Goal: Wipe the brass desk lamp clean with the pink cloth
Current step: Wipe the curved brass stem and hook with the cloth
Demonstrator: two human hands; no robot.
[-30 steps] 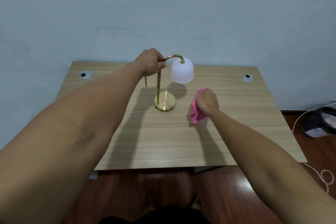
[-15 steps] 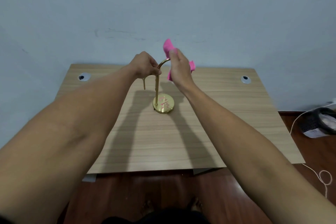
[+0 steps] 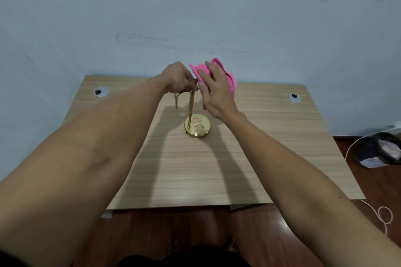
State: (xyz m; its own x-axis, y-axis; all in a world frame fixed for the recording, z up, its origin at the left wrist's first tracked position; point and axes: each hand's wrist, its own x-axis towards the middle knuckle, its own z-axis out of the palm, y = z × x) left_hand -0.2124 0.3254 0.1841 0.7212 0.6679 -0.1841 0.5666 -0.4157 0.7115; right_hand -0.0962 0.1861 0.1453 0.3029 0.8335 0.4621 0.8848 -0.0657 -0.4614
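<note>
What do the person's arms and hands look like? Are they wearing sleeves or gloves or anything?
Both arms are bare all the way up, so no sleeves show. The left hand and right hand wear no gloves. No rings, watch or bracelets can be seen on the wrists or fingers. The fingernails look short and plain.

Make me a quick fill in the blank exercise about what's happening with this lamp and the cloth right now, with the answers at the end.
1. The pink cloth is held in the ____ hand.
2. The left hand grips the lamp's curved ____ arm.
3. The lamp's round base stands on the ____ desk.
4. Red marks show on the lamp's ____.

Answers: right; brass; wooden; base
</note>
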